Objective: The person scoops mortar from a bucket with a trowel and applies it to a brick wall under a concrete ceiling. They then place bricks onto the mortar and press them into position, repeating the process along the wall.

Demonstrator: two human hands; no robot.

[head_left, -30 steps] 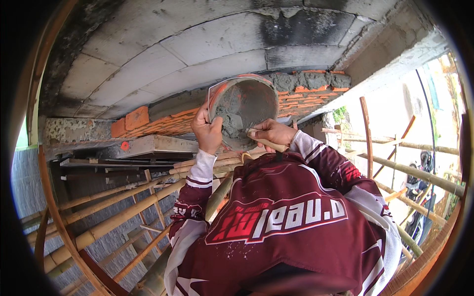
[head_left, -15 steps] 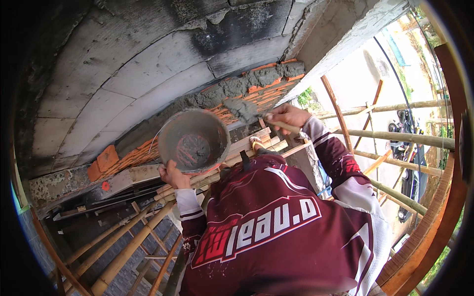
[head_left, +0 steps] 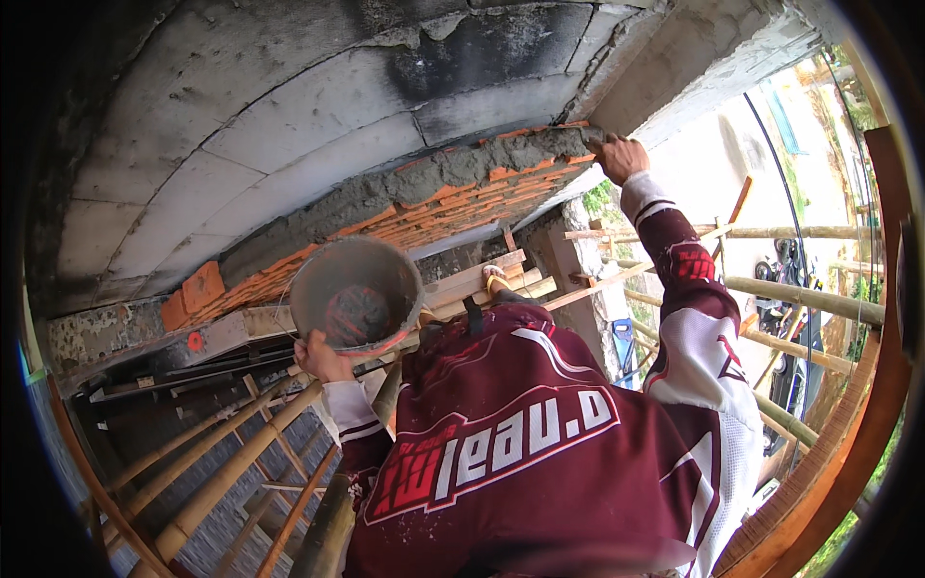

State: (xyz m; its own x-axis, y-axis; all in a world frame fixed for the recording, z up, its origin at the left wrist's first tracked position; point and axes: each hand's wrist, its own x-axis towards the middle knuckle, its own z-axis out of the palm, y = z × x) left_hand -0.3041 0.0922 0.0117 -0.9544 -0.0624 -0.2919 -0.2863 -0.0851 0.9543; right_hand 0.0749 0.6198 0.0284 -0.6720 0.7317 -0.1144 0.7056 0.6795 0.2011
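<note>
My left hand [head_left: 323, 356] is closed on the near-left rim of a dark bucket [head_left: 405, 275], tilted so its inside shows. Some grey mortar lies in its bottom. Up at the right end of a brick course [head_left: 453, 199], my right hand [head_left: 621, 159] is closed round the trowel, whose handle and blade are mostly hidden by the fingers and the wall's end. Wet grey mortar [head_left: 434, 173] lies in a rough, lumpy bed along the top of the orange bricks, reaching close to the right hand.
Grey block wall [head_left: 308, 164] rises behind the bricks, meeting a concrete column [head_left: 665, 72] at right. Bamboo scaffold poles [head_left: 241, 472] cross below left and right over a drop. My foot [head_left: 494, 277] rests on wooden planks [head_left: 472, 285]. A loose brick [head_left: 202, 286] sits at left.
My right hand has moved up and right with the trowel, from the middle of the brickwork to its right end. The mortar-covered blade no longer shows clearly. The bucket has shifted slightly left and down.
</note>
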